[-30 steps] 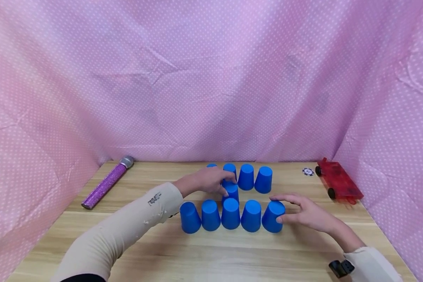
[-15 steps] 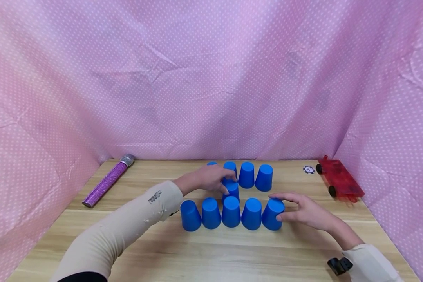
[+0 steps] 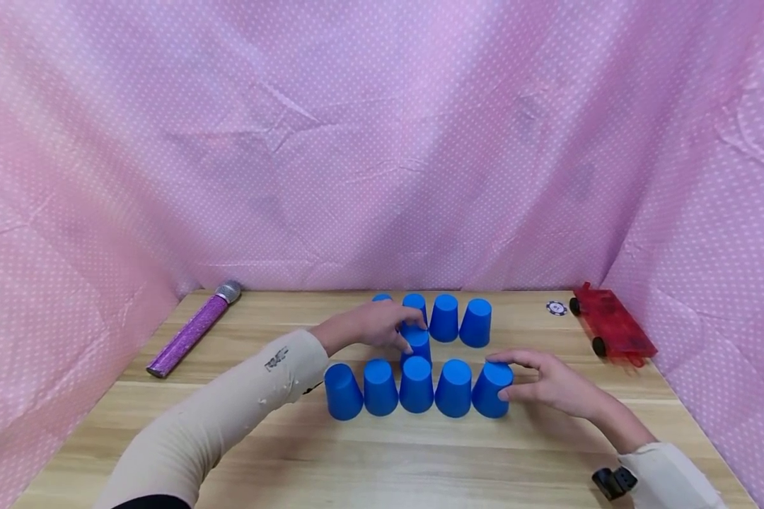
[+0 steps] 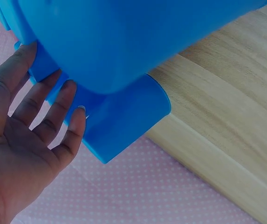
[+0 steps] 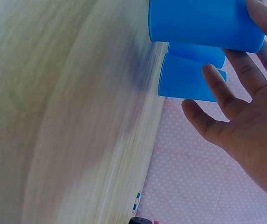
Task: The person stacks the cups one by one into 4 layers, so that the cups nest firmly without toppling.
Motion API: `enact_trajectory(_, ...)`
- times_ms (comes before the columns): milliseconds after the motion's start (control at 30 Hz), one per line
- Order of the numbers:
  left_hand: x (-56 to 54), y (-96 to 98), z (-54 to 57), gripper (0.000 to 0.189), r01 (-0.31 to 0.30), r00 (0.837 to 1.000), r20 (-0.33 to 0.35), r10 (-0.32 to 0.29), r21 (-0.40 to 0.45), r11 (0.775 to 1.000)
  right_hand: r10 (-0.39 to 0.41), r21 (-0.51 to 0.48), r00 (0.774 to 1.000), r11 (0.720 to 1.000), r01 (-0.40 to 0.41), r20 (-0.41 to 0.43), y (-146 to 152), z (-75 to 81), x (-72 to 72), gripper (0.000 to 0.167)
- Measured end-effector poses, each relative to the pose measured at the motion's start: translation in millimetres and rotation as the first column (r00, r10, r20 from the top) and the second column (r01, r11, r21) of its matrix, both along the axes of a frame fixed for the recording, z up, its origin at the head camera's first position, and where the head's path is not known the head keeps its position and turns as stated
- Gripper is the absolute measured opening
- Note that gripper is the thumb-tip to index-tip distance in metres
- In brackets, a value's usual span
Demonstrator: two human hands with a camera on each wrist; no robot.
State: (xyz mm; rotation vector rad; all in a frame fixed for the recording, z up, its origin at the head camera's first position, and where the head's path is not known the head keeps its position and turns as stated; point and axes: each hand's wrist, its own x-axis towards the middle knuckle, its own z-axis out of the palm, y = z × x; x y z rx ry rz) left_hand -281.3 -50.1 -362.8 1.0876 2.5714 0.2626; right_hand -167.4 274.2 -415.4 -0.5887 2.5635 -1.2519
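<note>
Upside-down blue cups stand in two rows with a single cup (image 3: 418, 348) between them. My left hand (image 3: 375, 325) holds that middle cup, thumb on its near side and fingers over its far side. In the left wrist view, a large cup (image 4: 110, 42) fills the top and partly covers what the left fingers (image 4: 54, 114) touch. At the right end of the front row, my right hand (image 3: 557, 385) holds the last cup (image 3: 490, 392) between thumb and fingers. The right wrist view shows the thumb on this cup (image 5: 203, 23), the other fingers spread beside it.
Several cups form the back row (image 3: 444, 322); the left arm hides part of it. A purple glitter microphone (image 3: 194, 332) lies at left. On the right are a poker chip (image 3: 557, 308) and a red toy car (image 3: 614, 325). Pink dotted cloth (image 3: 382, 177) surrounds the wooden table (image 3: 382, 466).
</note>
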Motion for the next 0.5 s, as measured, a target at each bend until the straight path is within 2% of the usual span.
enact_trajectory(200, 0.0, -1.5, -0.6, 0.047, 0.018, 1.000, -0.003, -0.018, 0.013, 1.000, 0.000, 0.009, 1.000, 1.000, 0.000, 0.005, -0.3, 0.1, -0.5, 0.051)
enact_trajectory(500, 3.0, -0.7, -0.2, 0.049, -0.002, 1.000, -0.006, 0.002, -0.010, 1.000, -0.012, 0.016, 1.000, 1.000, 0.012, 0.016, 0.0, 0.3, 0.5, 0.052)
